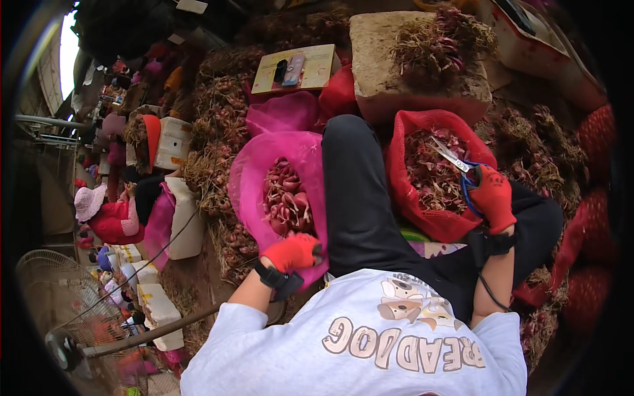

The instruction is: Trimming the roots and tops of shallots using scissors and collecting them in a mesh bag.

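My right hand (493, 198), in a red glove, grips a pair of scissors (453, 157) by the blue handles. Their steel blades point to the far left, over a red mesh bag (413, 210) with reddish trimmings (429, 178) inside. My left hand (290, 253), also red-gloved, is closed at the near edge of a pink mesh bag (246, 173). Whatever its curled fingers hold is hidden. Peeled, glossy shallots (288, 203) lie in the pink bag, just beyond that hand. My dark-trousered knee (353, 178) rises between the two bags.
A pale foam block (380, 66) bears a bunch of dry-stemmed shallots (436, 46). Beside it a phone (293, 70) lies on a yellow box (320, 63). Shallot heaps (228, 125) cover the floor at left. A fan (63, 297) stands near left; a person in a pink hat (90, 202) sits beyond.
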### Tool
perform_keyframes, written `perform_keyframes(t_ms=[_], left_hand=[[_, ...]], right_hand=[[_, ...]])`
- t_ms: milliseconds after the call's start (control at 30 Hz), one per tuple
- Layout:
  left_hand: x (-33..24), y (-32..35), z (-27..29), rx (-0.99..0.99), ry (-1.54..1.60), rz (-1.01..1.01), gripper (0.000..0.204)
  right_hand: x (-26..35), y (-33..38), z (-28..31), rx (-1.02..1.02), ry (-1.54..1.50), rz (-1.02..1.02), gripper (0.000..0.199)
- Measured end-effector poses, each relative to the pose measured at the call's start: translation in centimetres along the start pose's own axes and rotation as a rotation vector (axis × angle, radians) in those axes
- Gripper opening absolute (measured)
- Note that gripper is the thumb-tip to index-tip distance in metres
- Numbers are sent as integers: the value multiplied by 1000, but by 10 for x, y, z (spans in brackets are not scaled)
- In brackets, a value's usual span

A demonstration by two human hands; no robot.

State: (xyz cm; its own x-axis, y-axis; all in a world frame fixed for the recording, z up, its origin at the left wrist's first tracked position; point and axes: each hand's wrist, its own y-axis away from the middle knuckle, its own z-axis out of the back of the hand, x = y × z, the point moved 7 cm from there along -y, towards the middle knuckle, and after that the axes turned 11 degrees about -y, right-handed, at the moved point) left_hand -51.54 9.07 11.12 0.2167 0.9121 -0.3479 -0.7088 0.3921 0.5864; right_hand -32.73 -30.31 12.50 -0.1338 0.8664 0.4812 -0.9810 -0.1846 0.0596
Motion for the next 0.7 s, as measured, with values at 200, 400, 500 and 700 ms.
perform_keyframes(t_ms=[200,400,500,700], left_hand=[[5,14,50,102,355,214,36],[46,-53,154,-506,13,691,44],[59,-76,142,-453,-189,660,41],[90,-13,171,-742,972,-134,33]], right_hand=[[2,5,-4,25,11,4,31],[9,1,-3,43,-17,15,31],[8,3,-3,45,-1,10,30],[3,9,1,-12,20,53,31]])
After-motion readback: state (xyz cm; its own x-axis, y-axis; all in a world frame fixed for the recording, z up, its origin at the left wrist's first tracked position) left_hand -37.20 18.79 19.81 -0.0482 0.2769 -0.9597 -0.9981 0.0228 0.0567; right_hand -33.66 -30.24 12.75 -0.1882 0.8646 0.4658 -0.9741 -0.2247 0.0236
